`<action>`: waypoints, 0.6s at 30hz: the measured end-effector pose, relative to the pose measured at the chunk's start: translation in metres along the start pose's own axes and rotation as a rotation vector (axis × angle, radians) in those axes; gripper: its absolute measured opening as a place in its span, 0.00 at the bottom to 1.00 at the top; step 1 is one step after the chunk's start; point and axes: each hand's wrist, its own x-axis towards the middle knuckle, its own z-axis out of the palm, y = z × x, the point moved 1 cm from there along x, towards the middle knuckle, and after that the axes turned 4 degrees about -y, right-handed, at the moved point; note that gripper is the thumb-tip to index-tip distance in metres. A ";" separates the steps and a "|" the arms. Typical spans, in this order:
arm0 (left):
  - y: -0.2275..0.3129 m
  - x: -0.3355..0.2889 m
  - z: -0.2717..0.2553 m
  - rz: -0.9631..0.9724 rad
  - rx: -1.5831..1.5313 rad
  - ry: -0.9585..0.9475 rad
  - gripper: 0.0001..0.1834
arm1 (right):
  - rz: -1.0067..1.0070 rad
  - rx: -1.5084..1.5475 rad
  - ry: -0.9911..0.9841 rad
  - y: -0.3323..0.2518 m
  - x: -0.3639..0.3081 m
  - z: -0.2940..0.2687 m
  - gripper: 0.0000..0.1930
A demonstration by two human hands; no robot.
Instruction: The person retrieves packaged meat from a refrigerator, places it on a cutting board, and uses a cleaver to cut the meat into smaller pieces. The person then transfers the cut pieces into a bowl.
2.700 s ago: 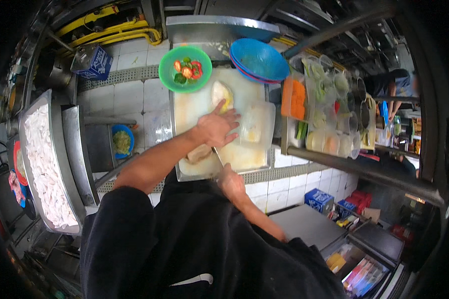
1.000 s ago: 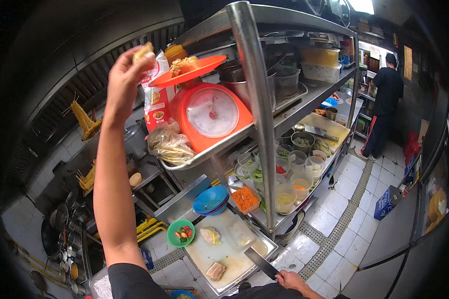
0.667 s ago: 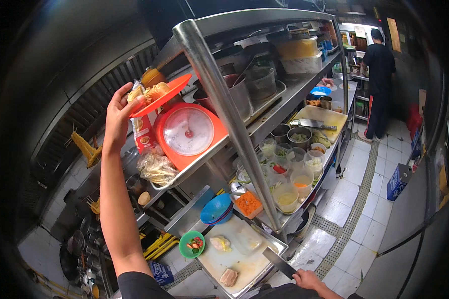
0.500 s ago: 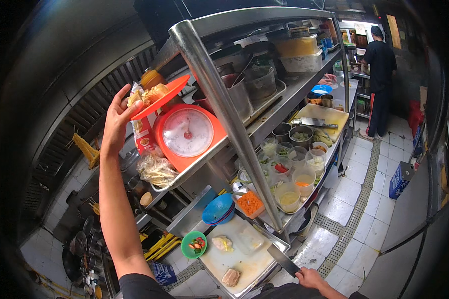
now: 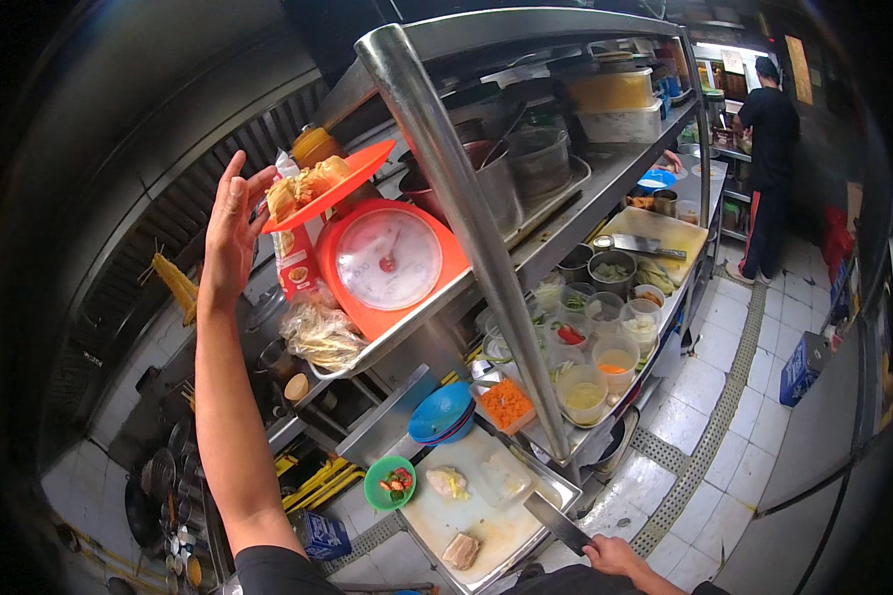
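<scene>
My left hand (image 5: 234, 213) is raised at the left edge of a tilted orange plate (image 5: 343, 186) on top of an orange kitchen scale (image 5: 392, 260). Its fingers are apart and hold nothing; the fingertips are close to the rim, and I cannot tell if they touch it. Pale yellowish pieces of food (image 5: 308, 186) lie on that plate. Low on the right, my right hand (image 5: 615, 553) grips the handle of a wide-bladed knife (image 5: 558, 524), its blade over the edge of the white cutting board (image 5: 427, 519). A piece of meat (image 5: 462, 550) and a paler piece (image 5: 447, 483) rest on the board.
Beside the board stand a green bowl (image 5: 390, 483) with red and green pieces, stacked blue bowls (image 5: 437, 413) and a tub of orange bits (image 5: 506, 404). A steel shelf post (image 5: 466, 228) rises between scale and containers. Another person (image 5: 764, 169) stands far right.
My left hand has come away from the food on the plate, its fingers opening. The scale's dial pointer has turned. The knife has shifted slightly left in my right hand.
</scene>
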 end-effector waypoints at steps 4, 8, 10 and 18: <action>0.002 -0.002 0.003 -0.010 -0.002 0.018 0.48 | 0.003 0.008 0.020 0.000 0.002 -0.002 0.20; 0.000 -0.003 -0.004 -0.001 -0.003 0.018 0.45 | 0.007 0.007 0.016 -0.005 0.003 -0.003 0.20; 0.001 -0.002 -0.004 0.005 -0.005 0.017 0.45 | 0.009 0.000 0.013 -0.003 0.004 -0.002 0.20; 0.004 -0.005 -0.005 0.006 0.034 0.050 0.45 | 0.004 -0.007 -0.005 -0.007 0.004 -0.005 0.19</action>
